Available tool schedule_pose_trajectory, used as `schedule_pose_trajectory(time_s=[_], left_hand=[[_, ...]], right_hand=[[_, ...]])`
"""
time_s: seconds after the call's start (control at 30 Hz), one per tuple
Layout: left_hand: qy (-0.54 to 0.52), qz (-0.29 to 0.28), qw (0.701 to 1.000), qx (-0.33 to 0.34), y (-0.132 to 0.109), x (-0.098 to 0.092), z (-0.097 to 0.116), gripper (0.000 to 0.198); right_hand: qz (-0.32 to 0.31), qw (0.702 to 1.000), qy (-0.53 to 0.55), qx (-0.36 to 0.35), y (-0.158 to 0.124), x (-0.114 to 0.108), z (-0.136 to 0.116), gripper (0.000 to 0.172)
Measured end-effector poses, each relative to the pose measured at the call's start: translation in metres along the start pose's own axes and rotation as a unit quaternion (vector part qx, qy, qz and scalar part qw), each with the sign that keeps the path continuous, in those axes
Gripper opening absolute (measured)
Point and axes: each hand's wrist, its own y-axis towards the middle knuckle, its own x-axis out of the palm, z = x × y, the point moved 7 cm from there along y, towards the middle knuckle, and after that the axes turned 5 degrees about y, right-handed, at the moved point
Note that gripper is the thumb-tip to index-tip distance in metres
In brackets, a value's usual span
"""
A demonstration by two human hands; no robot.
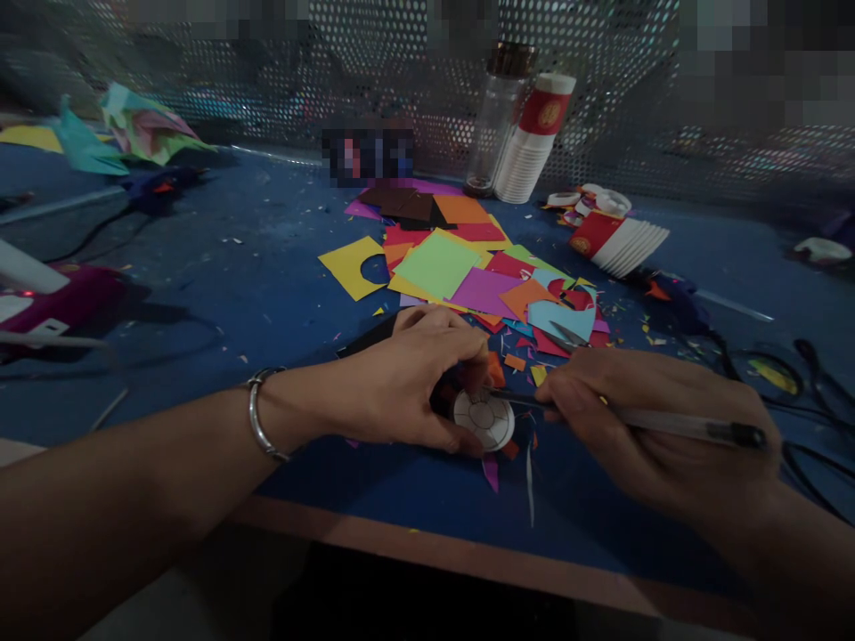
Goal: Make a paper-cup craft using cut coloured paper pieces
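My left hand (427, 383), with a silver bracelet at its wrist, is closed around a small round white paper disc (486, 422). Dark lines on the disc form an inner circle and spokes. In my right hand (655, 427) is a pen (681, 425) with a clear barrel and a black end. Its tip meets the disc's upper edge, close to my left fingertips. Whether the disc is part of something deeper is hidden by my left hand. Just beyond my right fingers, the blades of scissors (570, 335) lie on coloured paper.
Coloured paper sheets (437, 265) and scraps spread over the blue table (280, 249). Stacked paper cups (534, 138) and a clear bottle (491, 125) stand at the back; more cups (618, 242) lie right. Glue guns (674, 298) with cables are at both sides.
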Motion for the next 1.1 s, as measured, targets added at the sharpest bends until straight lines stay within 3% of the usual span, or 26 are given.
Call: schedule_pose_trajectory(time_s=[0.27, 0.53, 0.83, 1.1], left_hand=[[0.019, -0.008, 1.000, 0.020, 0.0016, 0.0015, 0.0006, 0.044], [0.024, -0.005, 0.999, 0.023, 0.0027, 0.0005, 0.0022, 0.046], [0.028, -0.013, 0.999, 0.019, 0.0030, -0.0004, 0.0038, 0.045], [0.021, -0.013, 0.999, 0.022, 0.0030, 0.0006, 0.0018, 0.042]], right_hand=[[0.015, 1.000, 0.008, 0.013, -0.0048, 0.0014, 0.0033, 0.030], [0.006, 1.000, 0.015, 0.000, 0.0022, 0.0003, -0.0009, 0.028], [-0.015, 0.999, 0.035, 0.032, -0.0025, 0.0047, 0.0004, 0.028], [-0.034, 0.999, 0.039, 0.001, 0.0022, 0.0031, -0.0030, 0.029]])
